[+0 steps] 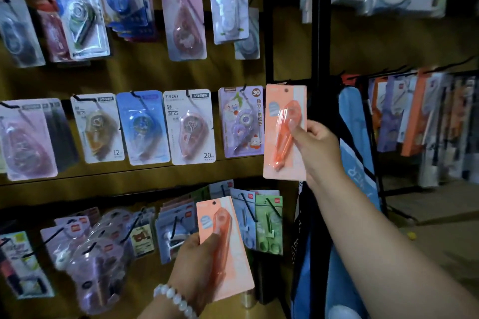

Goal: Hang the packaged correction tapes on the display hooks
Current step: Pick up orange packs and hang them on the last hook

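- Nearest the camera is the left hand [197, 261], a pale bead bracelet [175, 299] on its wrist. It is closed around a pink pack [228, 248] of correction tape, thumb pressed on the orange blister. This pack tilts and sits well below the purple "30" pack [239, 122], in front of the lowest row of hanging stock.
- The right hand [317, 147] is closed on a second pink pack [285, 132], thumb on the blister, fingers behind the card. It stands upright just beside the purple "30" pack, to its right, at the end of the middle row.
- Its hang hole [286, 90] shows near the top edge. I cannot tell whether a hook has entered it; no hook is clearly visible there.
- Risk, as I judge it: the light is dim and the hole is small, so the card may miss the hook tip and drop on release.
- The raised card could also nudge the purple "30" pack off its black hook [243, 89].
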The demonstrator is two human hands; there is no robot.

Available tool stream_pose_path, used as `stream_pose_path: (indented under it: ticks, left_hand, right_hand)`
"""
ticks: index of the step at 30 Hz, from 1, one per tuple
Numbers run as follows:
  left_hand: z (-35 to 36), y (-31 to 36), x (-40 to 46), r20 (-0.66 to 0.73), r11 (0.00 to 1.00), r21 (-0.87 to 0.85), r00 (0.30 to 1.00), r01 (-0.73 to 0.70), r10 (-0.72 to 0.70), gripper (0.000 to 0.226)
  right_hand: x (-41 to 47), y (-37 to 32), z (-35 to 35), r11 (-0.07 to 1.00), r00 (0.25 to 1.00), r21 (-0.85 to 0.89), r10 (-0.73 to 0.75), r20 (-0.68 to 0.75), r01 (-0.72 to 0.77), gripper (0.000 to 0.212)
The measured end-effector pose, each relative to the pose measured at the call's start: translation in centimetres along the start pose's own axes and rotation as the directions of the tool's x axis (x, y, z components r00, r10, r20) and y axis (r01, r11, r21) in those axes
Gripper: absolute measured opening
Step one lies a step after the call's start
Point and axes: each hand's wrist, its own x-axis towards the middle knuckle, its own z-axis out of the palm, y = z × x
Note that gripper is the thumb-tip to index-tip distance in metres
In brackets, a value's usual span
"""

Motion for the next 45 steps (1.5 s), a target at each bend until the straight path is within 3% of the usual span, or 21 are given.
stream_pose_path:
  ticks: [9, 13, 18, 21, 25, 28, 32, 33, 35, 38, 41, 45]
  left_hand:
    - [-0.5, -0.4, 1.2, -0.003, 1.0, 0.027, 1.0, 0.009, -0.009, 0.036]
    - [-0.9, -0.7, 1.5, -0.006, 0.999, 0.036, 1.0, 0.002, -0.001, 0.035]
    - [-0.6, -0.8, 1.1, -0.015, 0.999, 0.041, 1.0, -0.01, 0.011, 0.034]
    - [-0.5, -0.9, 0.8, -0.023, 1.0, 0.012, 1.0, 0.002, -0.001, 0.03]
    - [-0.5, -1.0, 0.6, -0.012, 0.999, -0.037, 1.0, 0.01, -0.01, 0.027]
    - [-0.8, -1.2, 0.9, -0.023, 0.999, -0.039, 1.0, 0.005, -0.006, 0.027]
    - [-1.0, -1.3, 1.0, -0.03, 1.0, -0.022, 0.999, 0.009, -0.01, 0.028]
    - [-1.0, -1.3, 0.9, -0.029, 1.0, -0.019, 0.999, 0.015, -0.015, 0.029]
    - [-0.7, -1.5, 0.8, -0.026, 1.0, -0.016, 0.999, 0.023, -0.023, 0.029]
    - [-0.5, -1.7, 1.0, -0.019, 1.0, 0.002, 1.0, -0.013, 0.013, 0.026]
    - [-0.5, -1.8, 1.0, -0.026, 0.998, 0.052, 0.999, -0.038, 0.04, 0.027]
    - [-0.6, -1.8, 1.1, 0.012, 0.991, 0.106, 0.997, -0.076, 0.075, 0.031]
  right_hand:
    - [3.3, -1.7, 0.4, 0.991, 1.0, -0.132, -0.008, -0.016, 0.005, 0.03]
    - [3.5, -1.0, 0.8, 0.991, 1.0, -0.133, 0.003, -0.017, -0.005, 0.021]
    - [5.2, -0.6, 1.9, 0.981, 0.993, -0.181, 0.045, -0.107, -0.064, 0.019]
    - [6.4, 0.0, 2.9, 0.969, 0.986, -0.215, 0.091, -0.141, -0.12, 0.026]
    - [6.5, 2.1, 3.4, 0.936, 0.978, -0.285, 0.183, -0.103, -0.205, 0.054]
    - [4.2, 3.6, 2.9, 0.913, 0.964, -0.309, 0.257, -0.072, -0.266, 0.05]
    - [-0.8, 7.9, 1.2, 0.909, 0.94, -0.257, 0.287, -0.186, -0.328, 0.079]
    - [-2.6, 8.7, 1.2, 0.896, 0.934, -0.271, 0.322, -0.153, -0.353, 0.072]
    - [-6.6, 9.9, 1.4, 0.833, 0.882, -0.354, 0.469, 0.044, -0.425, 0.047]
    - [-10.9, 10.9, 2.5, 0.805, 0.786, -0.43, 0.55, 0.283, -0.408, 0.054]
    - [-11.3, 11.5, 2.7, 0.842, 0.815, -0.372, 0.504, 0.287, -0.39, 0.07]
    - [-10.8, 11.5, 2.2, 0.854, 0.833, -0.366, 0.479, 0.276, -0.37, 0.051]
